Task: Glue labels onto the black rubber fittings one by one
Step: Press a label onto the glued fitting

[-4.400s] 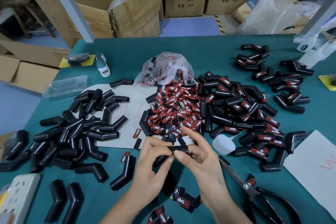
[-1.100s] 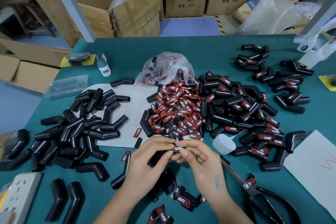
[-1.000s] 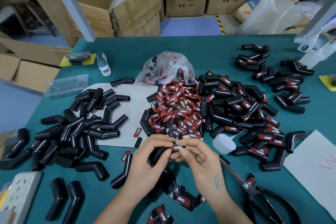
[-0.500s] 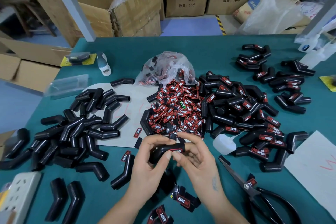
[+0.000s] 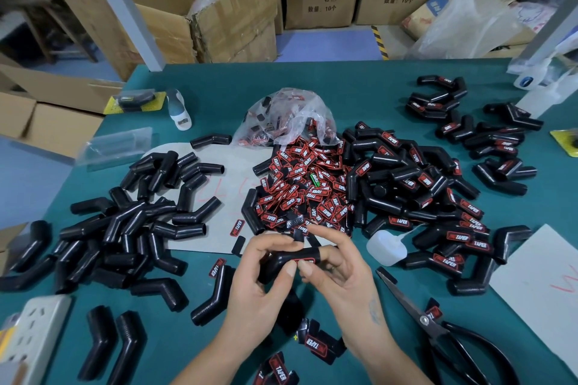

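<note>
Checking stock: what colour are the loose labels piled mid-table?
Red and black in the label pile, apart from one green one; seen in the head view.

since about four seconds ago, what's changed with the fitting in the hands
The black fitting had no label then; now a red label sits on it, pressed by the right hand's thumb. The left hand has kept its grip on the fitting. The piles, glue bottle and scissors stayed put.

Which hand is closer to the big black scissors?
The right hand. The scissors lie on the table just to its right, blade tip near the wrist. The left hand is farther away, on the other side of the right hand, holding the black fitting.
</note>
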The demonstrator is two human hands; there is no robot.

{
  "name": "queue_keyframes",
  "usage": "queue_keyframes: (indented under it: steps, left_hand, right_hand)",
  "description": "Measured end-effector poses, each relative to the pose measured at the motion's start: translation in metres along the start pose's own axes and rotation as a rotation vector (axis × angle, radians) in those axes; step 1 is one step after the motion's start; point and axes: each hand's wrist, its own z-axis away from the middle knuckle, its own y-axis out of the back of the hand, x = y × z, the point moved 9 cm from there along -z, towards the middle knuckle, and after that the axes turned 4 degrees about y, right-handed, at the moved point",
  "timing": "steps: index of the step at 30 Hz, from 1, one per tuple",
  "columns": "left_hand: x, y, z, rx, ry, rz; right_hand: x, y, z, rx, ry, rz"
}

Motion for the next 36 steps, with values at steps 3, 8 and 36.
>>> queue_keyframes:
  steps: [3,8,36]
  left_hand:
    - [0.001,0.000,0.000,0.004,0.000,-0.002]
    - [-0.001,0.002,-0.001,0.014,0.008,0.000]
    - [-0.018,0.010,-0.005,-0.025,0.132,-0.053]
  right_hand:
    - [0.000,0.001,0.001,0.003,0.004,0.017]
    - [-0.001,0.002,0.002,-0.017,0.014,0.027]
    - [0.002,0.001,-0.006,-0.085,-0.017,0.059]
